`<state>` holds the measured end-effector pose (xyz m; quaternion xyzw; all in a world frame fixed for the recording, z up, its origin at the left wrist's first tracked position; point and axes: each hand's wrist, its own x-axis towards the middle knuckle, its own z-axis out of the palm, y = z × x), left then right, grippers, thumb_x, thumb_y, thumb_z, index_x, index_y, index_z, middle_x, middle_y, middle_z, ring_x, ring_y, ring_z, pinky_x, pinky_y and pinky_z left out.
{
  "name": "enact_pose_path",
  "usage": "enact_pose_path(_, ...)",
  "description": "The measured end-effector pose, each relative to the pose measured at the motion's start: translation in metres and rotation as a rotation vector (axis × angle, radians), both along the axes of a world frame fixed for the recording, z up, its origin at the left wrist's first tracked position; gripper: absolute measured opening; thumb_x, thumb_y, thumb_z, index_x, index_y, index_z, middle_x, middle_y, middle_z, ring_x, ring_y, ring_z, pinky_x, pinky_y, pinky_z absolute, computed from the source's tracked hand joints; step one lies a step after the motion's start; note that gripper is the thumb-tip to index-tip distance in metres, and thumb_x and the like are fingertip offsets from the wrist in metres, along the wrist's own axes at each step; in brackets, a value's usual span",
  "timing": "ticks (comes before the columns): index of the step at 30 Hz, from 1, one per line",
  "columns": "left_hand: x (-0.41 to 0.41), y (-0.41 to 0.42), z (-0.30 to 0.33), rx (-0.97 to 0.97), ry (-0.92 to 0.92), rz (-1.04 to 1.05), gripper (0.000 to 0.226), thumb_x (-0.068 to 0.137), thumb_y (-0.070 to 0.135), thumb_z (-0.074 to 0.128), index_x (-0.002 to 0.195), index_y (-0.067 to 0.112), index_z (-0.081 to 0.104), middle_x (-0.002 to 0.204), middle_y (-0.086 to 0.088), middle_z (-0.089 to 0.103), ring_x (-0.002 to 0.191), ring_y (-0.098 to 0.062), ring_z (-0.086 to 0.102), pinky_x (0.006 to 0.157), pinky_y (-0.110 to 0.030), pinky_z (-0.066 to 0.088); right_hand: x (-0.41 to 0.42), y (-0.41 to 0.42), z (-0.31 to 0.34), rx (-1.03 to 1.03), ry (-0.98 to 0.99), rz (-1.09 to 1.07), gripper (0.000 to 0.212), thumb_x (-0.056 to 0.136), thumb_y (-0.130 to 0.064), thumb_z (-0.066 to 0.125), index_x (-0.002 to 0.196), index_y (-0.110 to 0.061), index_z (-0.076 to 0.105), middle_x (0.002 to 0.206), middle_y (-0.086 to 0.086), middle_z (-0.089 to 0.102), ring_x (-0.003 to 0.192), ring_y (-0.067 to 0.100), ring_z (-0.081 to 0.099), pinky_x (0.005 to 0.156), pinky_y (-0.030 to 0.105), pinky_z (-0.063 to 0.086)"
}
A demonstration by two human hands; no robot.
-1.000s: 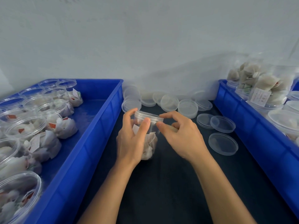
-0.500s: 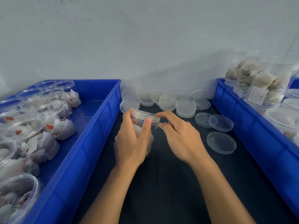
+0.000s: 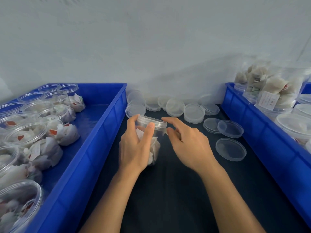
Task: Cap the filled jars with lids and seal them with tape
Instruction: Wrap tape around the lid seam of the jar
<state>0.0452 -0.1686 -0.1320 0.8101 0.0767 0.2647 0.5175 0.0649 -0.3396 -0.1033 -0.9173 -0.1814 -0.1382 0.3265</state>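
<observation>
Pale grey-white wall (image 3: 151,39) with faint texture behind the work area, dark matte tabletop (image 3: 176,199) below, soft even lighting, mild shadow at wall base

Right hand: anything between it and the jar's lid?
Nothing visible. The right hand hovers just right of the capped jar, fingers extended toward the lid, only open air between. The left hand grips the jar's opposite side.

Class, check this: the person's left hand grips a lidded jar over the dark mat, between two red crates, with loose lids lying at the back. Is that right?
Not quite: the crates are blue, not red, as the head view shows. The rest holds: the left hand grips the lidded jar over the dark mat, with loose lids at the back.
</observation>
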Motion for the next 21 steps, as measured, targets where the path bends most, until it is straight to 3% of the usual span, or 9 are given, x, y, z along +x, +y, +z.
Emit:
enact_pose_path(9, -0.001, 0.005, 0.000, -0.052, 0.038, -0.086, 0.041, 0.092, 0.073, 0.048, 0.123, 0.048, 0.057, 0.106, 0.018, 0.072, 0.097, -0.004, 0.070, 0.090, -0.048, 0.058, -0.002, 0.002, -0.003, 0.030, -0.056, -0.045, 0.027, 0.101, -0.042, 0.050, 0.125, -0.053, 0.054, 0.073, -0.026, 0.061, 0.065, 0.010, 0.060, 0.064, 0.032, 0.048)
enact_pose_path(12, -0.004, 0.004, 0.003, 0.010, 0.068, -0.108, 0.053, 0.090, 0.079, 0.045, 0.132, 0.048, 0.051, 0.114, 0.020, 0.070, 0.104, -0.002, 0.068, 0.093, -0.047, 0.058, -0.002, 0.001, -0.003, 0.044, -0.046, -0.060, 0.027, 0.100, -0.043, 0.051, 0.124, -0.054, 0.054, 0.075, -0.027, 0.063, 0.068, 0.008, 0.061, 0.064, 0.030, 0.045)
enact_pose_path(16, -0.008, -0.005, 0.007, 0.254, 0.052, 0.040, 0.091, 0.081, 0.090, 0.047, 0.155, 0.037, 0.037, 0.142, 0.021, 0.056, 0.127, -0.001, 0.053, 0.096, -0.031, 0.045, -0.003, 0.001, 0.000, 0.044, -0.042, -0.075, 0.026, 0.100, -0.044, 0.052, 0.124, -0.053, 0.056, 0.072, -0.025, 0.065, 0.072, 0.007, 0.063, 0.069, 0.034, 0.049)
enact_pose_path(18, -0.010, -0.009, 0.007, 0.341, 0.012, 0.129, 0.091, 0.084, 0.089, 0.047, 0.155, 0.034, 0.038, 0.146, 0.016, 0.056, 0.130, -0.006, 0.053, 0.092, -0.029, 0.039, -0.006, 0.003, 0.002, 0.033, -0.057, -0.076, 0.024, 0.100, -0.045, 0.052, 0.124, -0.050, 0.057, 0.070, -0.021, 0.066, 0.072, 0.009, 0.063, 0.071, 0.035, 0.051)
enact_pose_path(21, -0.007, -0.013, 0.006, 0.303, 0.036, 0.103, 0.091, 0.084, 0.089, 0.047, 0.156, 0.035, 0.035, 0.148, 0.014, 0.056, 0.129, -0.012, 0.057, 0.089, -0.032, 0.040, -0.010, 0.006, 0.005, 0.015, -0.059, -0.059, 0.025, 0.102, -0.043, 0.045, 0.125, -0.046, 0.056, 0.065, -0.016, 0.061, 0.069, 0.014, 0.062, 0.073, 0.040, 0.054)
